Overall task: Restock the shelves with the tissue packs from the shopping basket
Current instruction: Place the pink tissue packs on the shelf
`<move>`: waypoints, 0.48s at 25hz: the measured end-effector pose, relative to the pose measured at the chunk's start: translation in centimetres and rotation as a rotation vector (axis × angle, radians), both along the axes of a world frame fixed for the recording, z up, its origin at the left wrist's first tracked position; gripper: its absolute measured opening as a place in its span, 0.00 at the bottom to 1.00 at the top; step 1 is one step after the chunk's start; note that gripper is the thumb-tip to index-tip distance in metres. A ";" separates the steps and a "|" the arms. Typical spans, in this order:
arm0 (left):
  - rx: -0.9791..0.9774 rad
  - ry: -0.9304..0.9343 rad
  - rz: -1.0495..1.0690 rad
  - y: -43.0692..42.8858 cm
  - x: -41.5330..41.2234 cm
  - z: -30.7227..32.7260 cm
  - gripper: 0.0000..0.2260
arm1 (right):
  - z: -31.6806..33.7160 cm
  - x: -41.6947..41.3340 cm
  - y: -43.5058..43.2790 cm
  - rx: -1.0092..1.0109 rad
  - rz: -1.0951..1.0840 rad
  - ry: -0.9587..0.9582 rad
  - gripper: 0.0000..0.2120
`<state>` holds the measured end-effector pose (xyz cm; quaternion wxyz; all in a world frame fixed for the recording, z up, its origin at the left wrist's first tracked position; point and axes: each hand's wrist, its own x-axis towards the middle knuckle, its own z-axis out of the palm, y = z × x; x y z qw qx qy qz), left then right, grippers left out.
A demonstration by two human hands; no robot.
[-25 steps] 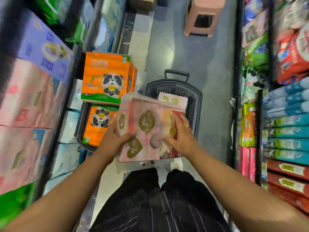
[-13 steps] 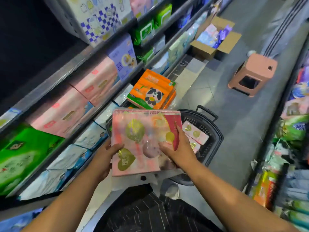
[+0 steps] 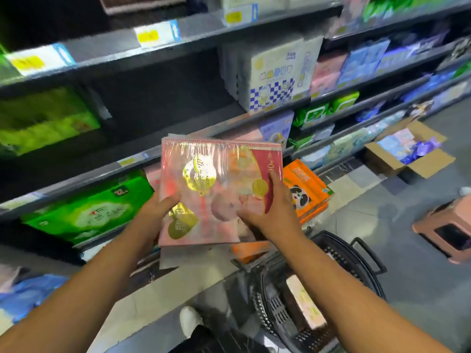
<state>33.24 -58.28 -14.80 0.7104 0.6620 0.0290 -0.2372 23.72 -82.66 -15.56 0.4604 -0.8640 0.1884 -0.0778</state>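
I hold a large pink tissue pack [image 3: 216,189] with gold heart labels up in front of the shelves [image 3: 153,154]. My left hand [image 3: 158,210] grips its left edge, thumb on the front. My right hand [image 3: 270,210] grips its right side, fingers spread over the front. The pack is raised at the height of the lower shelf edge, apart from the shelf. Below right stands the dark shopping basket [image 3: 331,250] with another pink pack [image 3: 305,304] inside.
Green packs [image 3: 89,210] fill the lower shelf at left; a dark gap lies above them. Orange panda packs [image 3: 305,192] are stacked on the floor. An open cardboard box [image 3: 407,154] and a pink stool [image 3: 448,230] stand in the aisle.
The pack rose out of the basket and moved up and leftward to the shelves. My view swung from the floor to the shelving. Both hands kept their grip.
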 end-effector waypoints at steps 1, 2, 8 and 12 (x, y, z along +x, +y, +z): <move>-0.008 -0.037 0.009 0.5 0.8 1.4 0.23 | 1.1 1.5 0.5 -0.014 0.016 -0.028 0.56; -0.016 -0.068 0.016 1.2 1.9 2.7 0.23 | 2.4 3.0 1.0 -0.030 0.028 -0.057 0.56; -0.108 -0.315 -0.081 4.4 8.7 10.5 0.33 | 10.2 11.9 3.7 -0.107 0.051 -0.197 0.55; -0.094 -0.440 -0.086 6.3 13.3 14.5 0.28 | 14.6 16.1 4.9 -0.128 0.057 -0.283 0.55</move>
